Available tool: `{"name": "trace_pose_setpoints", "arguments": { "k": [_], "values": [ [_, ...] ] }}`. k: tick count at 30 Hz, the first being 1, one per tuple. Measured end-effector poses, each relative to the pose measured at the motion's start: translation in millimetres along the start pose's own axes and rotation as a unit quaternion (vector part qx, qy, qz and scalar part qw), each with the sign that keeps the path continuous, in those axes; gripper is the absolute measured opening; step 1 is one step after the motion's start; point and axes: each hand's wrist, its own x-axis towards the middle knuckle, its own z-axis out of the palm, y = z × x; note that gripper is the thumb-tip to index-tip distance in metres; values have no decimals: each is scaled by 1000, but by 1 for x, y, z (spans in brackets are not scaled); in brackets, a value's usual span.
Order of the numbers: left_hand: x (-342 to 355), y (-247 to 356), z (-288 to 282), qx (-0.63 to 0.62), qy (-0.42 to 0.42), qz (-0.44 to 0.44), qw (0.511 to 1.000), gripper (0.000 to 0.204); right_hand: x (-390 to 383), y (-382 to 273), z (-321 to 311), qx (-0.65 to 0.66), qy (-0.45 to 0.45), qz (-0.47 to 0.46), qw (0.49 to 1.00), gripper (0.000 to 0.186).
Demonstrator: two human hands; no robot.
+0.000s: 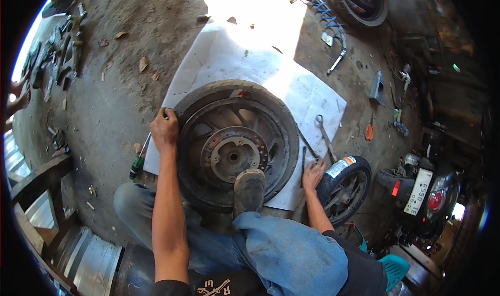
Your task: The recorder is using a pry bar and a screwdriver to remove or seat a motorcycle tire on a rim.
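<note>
The big thing here is the motorcycle wheel [233, 145], lying flat on a white sheet [229, 56] on the dirt floor, its brake disc facing up. Your shoe [249, 190] presses on the near side of the tire to keep the wheel still.

Your left hand [164, 130] is closed around the tire edge at the far left side of the wheel. I judge you are working the tire off the rim, and this looks like an early part of the work, because the tire sits all around the rim. Your right hand [312, 175] lies on the sheet with fingers spread, at a thin black tire lever [303, 164]; whether it grips the lever I cannot tell. The next move calls for a lever pushed between tire and rim, with firm foot pressure.

A wrench [325, 137] lies just beside, and a green-handled screwdriver [138, 160] near your left wrist.

I see no containers.
</note>
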Motion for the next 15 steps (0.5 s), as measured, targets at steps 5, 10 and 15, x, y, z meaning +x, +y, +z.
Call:
{"name": "trace_pose_setpoints", "arguments": {
  "k": [5,10,15],
  "values": [
    [1,-3,-1,16,10,-4,1000,42,49,-4,8,0,-56,-116,992,34],
    [1,-2,-4,-18,2,2,1000,39,69,7,8,-30,-82,-200,976,26],
    [3,-3,-7,-27,-5,-7,1000,37,75,-1,-13,19,-87,-177,980,28]
  ]
}}
